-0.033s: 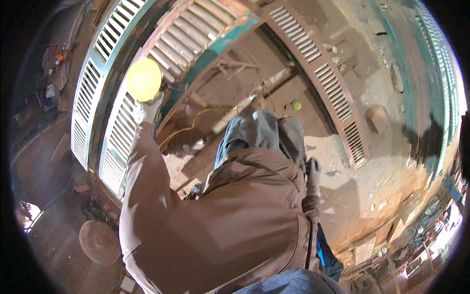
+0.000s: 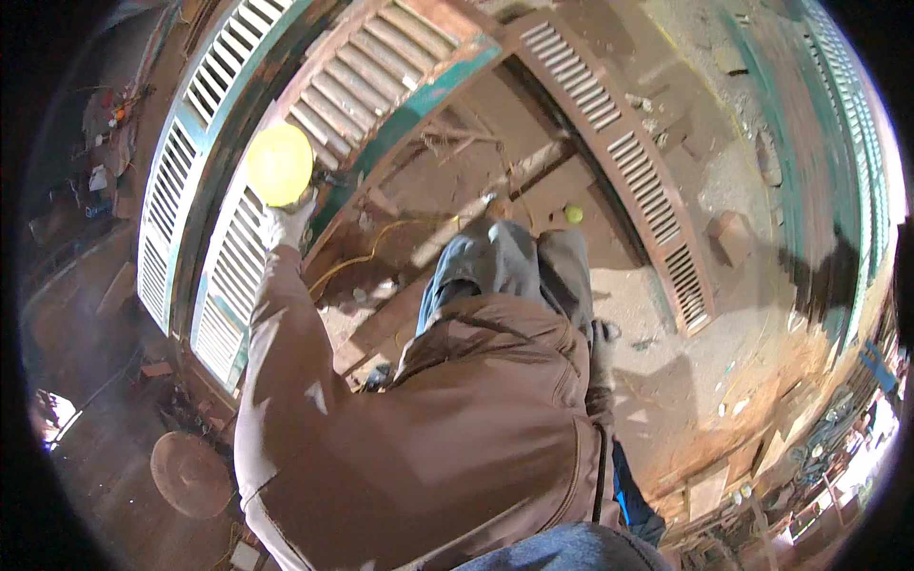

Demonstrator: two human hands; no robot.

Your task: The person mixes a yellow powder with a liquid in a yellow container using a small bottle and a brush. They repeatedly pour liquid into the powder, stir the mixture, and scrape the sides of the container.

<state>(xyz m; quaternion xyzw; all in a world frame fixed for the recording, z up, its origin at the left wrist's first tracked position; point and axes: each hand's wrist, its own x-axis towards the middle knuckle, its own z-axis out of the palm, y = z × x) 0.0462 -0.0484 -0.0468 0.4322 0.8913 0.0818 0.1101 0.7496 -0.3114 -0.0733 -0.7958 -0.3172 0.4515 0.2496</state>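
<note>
One left hand (image 2: pixel 286 225) is sitting at the end of a brown sleeve (image 2: pixel 286 319), right at the lower edge of a yellow round object (image 2: pixel 280 165); the fingers are mostly hiding at that edge, so I cannot tell whether they are curled around it or spread beneath it. The yellow round object is showing against a long slatted panel (image 2: pixel 234 255), with pale slats running below it and browner slats above. Farther left, a green-edged louvred panel (image 2: pixel 168 205) is standing alongside. The right hand is not showing plainly enough for me to tell how its fingers are set. Ahead of the trousers (image 2: pixel 495 255), a yellow cord (image 2: pixel 376 244) is curving across the dusty ground, and a small yellow-green round thing (image 2: pixel 573 214) is lying near the knees. To the right, a brown slatted frame (image 2: pixel 624 135) is slanting downward, while a round brown disc (image 2: pixel 192 474) is resting at the lower left, well apart from the left hand.
</note>
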